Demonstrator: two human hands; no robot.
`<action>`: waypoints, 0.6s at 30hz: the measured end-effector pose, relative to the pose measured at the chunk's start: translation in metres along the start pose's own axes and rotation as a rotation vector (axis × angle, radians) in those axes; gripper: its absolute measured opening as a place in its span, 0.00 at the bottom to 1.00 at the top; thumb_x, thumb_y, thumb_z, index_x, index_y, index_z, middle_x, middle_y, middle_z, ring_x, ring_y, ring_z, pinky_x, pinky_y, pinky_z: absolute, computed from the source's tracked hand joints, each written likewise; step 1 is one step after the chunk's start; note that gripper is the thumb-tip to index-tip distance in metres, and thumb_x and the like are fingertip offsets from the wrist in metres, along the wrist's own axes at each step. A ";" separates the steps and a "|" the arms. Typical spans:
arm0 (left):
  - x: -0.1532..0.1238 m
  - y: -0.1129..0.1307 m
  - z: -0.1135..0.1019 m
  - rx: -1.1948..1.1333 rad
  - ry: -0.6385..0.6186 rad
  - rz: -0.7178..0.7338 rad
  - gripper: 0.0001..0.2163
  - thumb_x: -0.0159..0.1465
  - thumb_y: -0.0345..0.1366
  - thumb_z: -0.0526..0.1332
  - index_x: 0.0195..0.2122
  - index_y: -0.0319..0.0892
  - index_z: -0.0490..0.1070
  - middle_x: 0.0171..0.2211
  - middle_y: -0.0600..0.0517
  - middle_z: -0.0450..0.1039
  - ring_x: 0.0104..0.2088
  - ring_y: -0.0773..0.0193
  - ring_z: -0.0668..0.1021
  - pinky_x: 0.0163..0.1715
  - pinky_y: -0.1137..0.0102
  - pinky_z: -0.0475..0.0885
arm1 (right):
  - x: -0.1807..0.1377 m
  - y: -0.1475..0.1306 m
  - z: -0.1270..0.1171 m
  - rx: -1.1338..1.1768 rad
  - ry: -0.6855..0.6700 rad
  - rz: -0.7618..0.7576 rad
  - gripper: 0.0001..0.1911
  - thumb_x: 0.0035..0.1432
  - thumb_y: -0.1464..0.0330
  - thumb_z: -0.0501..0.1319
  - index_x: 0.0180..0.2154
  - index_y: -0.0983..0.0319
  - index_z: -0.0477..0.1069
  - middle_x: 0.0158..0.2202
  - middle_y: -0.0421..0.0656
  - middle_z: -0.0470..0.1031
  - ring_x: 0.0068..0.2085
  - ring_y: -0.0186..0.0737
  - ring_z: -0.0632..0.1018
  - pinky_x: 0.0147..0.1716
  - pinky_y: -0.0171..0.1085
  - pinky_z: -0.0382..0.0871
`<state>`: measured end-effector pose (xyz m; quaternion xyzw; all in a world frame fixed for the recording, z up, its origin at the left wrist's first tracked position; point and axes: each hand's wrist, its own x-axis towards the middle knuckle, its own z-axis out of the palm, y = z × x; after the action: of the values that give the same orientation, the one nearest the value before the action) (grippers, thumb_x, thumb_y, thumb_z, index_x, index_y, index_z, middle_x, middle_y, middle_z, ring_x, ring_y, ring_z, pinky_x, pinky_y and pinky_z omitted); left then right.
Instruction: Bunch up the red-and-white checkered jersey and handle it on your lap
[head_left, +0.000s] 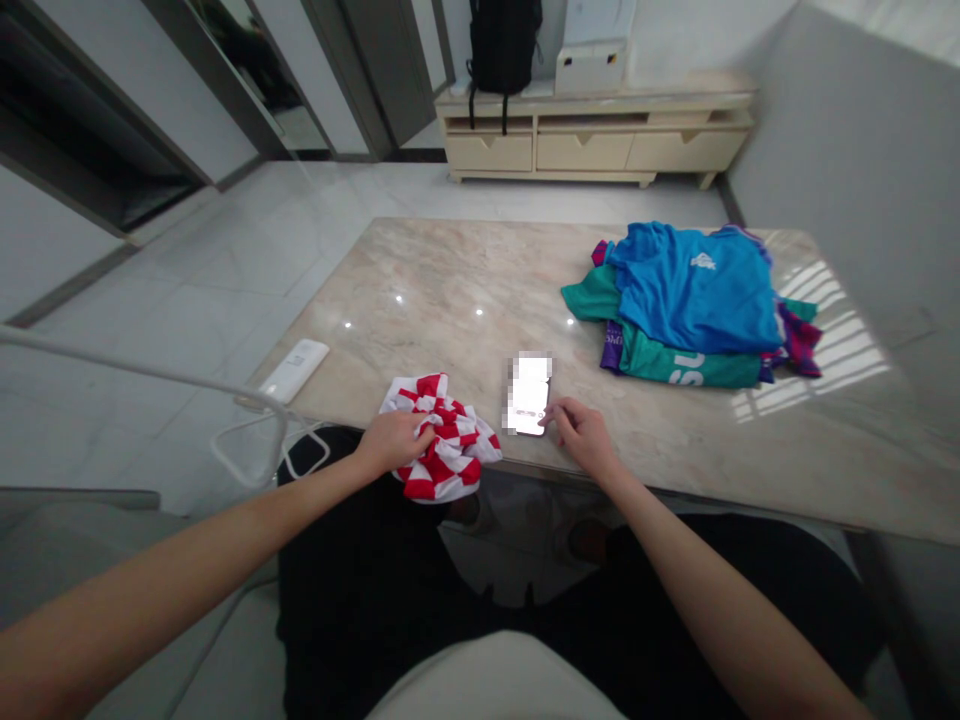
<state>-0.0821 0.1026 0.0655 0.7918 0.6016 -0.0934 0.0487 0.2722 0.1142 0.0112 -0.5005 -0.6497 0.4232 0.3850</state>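
A crumpled red-and-white checked garment (444,450) lies at the near edge of the marble table (450,290). My left hand (394,440) is closed on its left side, gripping the cloth. Just right of it lies a phone (529,393) with a lit screen. My right hand (581,435) rests beside the phone's lower right corner, fingers curled, with a fingertip touching the phone's edge.
A pile of folded shirts (694,305), blue on top with teal and purple beneath, sits at the right of the table. A white flat device (295,370) with a cable lies on the left corner. A low cabinet (592,135) with a black backpack (504,45) stands behind.
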 end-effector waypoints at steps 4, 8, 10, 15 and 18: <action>0.000 0.000 0.000 0.001 -0.001 0.007 0.19 0.69 0.45 0.50 0.33 0.44 0.79 0.32 0.45 0.82 0.35 0.53 0.82 0.33 0.65 0.67 | 0.000 0.001 0.000 -0.015 0.005 -0.004 0.15 0.70 0.61 0.53 0.38 0.59 0.76 0.35 0.42 0.84 0.22 0.36 0.75 0.27 0.36 0.68; -0.001 0.001 0.000 0.000 -0.001 0.012 0.19 0.69 0.44 0.50 0.34 0.44 0.79 0.33 0.45 0.82 0.36 0.52 0.82 0.33 0.65 0.67 | 0.000 0.003 0.001 -0.038 0.006 -0.004 0.15 0.70 0.61 0.54 0.38 0.59 0.76 0.35 0.43 0.84 0.24 0.36 0.76 0.27 0.35 0.68; 0.000 0.001 0.000 0.002 0.000 0.011 0.19 0.70 0.44 0.50 0.34 0.44 0.79 0.33 0.45 0.82 0.36 0.52 0.82 0.33 0.65 0.67 | 0.000 0.004 0.002 -0.039 0.012 -0.002 0.14 0.70 0.62 0.54 0.38 0.59 0.76 0.35 0.43 0.84 0.24 0.37 0.76 0.27 0.35 0.68; -0.001 0.001 0.000 0.002 -0.001 0.007 0.19 0.70 0.44 0.50 0.35 0.44 0.79 0.33 0.45 0.82 0.36 0.53 0.82 0.33 0.65 0.68 | 0.000 0.002 0.001 -0.035 0.013 -0.009 0.16 0.70 0.61 0.53 0.38 0.59 0.77 0.36 0.43 0.84 0.24 0.37 0.76 0.28 0.36 0.69; -0.001 0.001 0.000 0.002 0.000 0.002 0.19 0.69 0.44 0.50 0.34 0.44 0.79 0.33 0.45 0.82 0.36 0.53 0.82 0.33 0.65 0.68 | 0.000 0.002 0.001 -0.029 0.006 -0.008 0.16 0.71 0.61 0.53 0.38 0.59 0.77 0.35 0.42 0.84 0.23 0.36 0.76 0.28 0.36 0.69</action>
<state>-0.0817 0.1015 0.0654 0.7924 0.6009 -0.0938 0.0479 0.2721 0.1143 0.0086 -0.5048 -0.6567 0.4105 0.3813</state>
